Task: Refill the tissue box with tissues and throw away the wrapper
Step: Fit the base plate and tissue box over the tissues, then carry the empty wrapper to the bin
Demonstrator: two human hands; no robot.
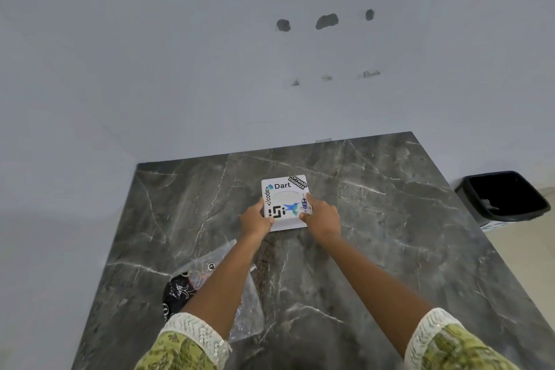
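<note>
A white square tissue box (285, 200) covered in stickers sits on the dark marble table (375, 219), its oval top opening showing white inside. My left hand (255, 221) grips its near left edge and my right hand (321, 216) grips its near right edge. A crumpled clear plastic wrapper (210, 294) with a black printed part lies on the table near my left forearm, partly hidden by it.
A black waste bin (504, 197) lined with a bag stands on the floor beyond the table's right edge. A pale wall with several patched holes rises behind the table. The table's left edge runs close to the wall.
</note>
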